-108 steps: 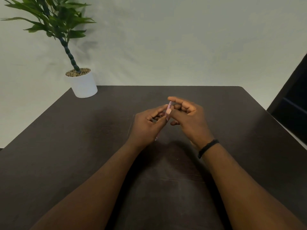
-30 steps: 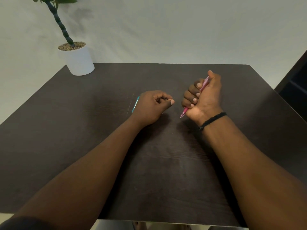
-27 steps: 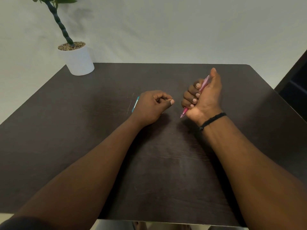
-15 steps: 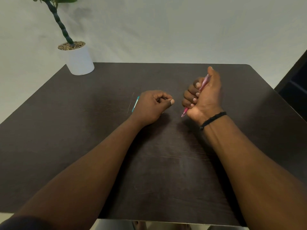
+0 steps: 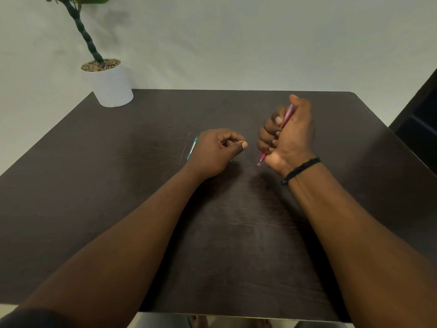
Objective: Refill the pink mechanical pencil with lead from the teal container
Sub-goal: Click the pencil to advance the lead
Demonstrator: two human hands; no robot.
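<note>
One teal container [image 5: 192, 148], contents hidden

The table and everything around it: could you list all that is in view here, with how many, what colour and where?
table: one, dark brown wood, fills the middle of the view.
plant pot: one, white, far left corner of the table, with pebbles on top and a green plant stem rising from it.
teal container: one, teal, flat on the table, mostly hidden behind the left hand.
pink mechanical pencil: one, pink, gripped in the right fist, tip pointing down.
bracelet: one, black, on the right wrist.
left hand: one, loosely curled, resting on the table.
right hand: one, closed around the pencil, thumb on its top.
</note>
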